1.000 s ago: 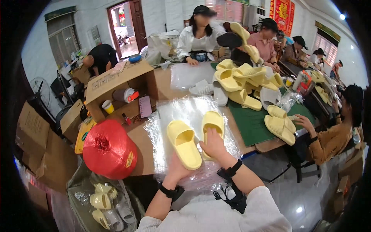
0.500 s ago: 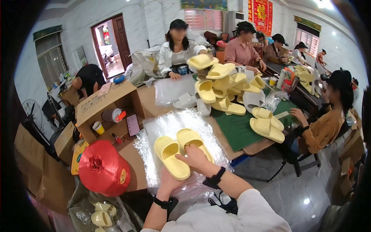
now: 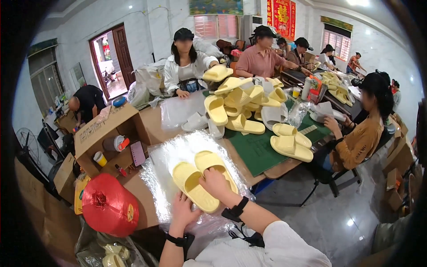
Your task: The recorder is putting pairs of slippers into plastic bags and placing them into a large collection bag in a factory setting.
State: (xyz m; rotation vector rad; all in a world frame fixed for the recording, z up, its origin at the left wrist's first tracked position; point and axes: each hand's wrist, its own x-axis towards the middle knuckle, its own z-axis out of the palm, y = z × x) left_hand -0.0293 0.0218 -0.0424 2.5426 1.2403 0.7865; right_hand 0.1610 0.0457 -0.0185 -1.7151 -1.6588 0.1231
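The pair of yellow slippers [image 3: 201, 178] lies side by side on the clear plastic sheet [image 3: 178, 153], right of the red spool [image 3: 109, 205]. The right hand [image 3: 214, 182] presses flat on them, the left hand [image 3: 184, 211] cups the heel; best keep them aligned

Two pale yellow, thick-soled foam slide slippers lie side by side, touching along their inner edges, on a stack of clear, crinkled plastic bags [image 3: 178, 153] spread over the brown table's near end. The left slipper [image 3: 194, 186] sits sole down with its open footbed facing up, toe strap at the far end and heel towards the near edge. The right slipper [image 3: 214, 165] lies parallel to it, set a little farther away, its heel end covered. Both angle slightly leftward away from the near edge. The plastic beneath them is glossy and catches the light.
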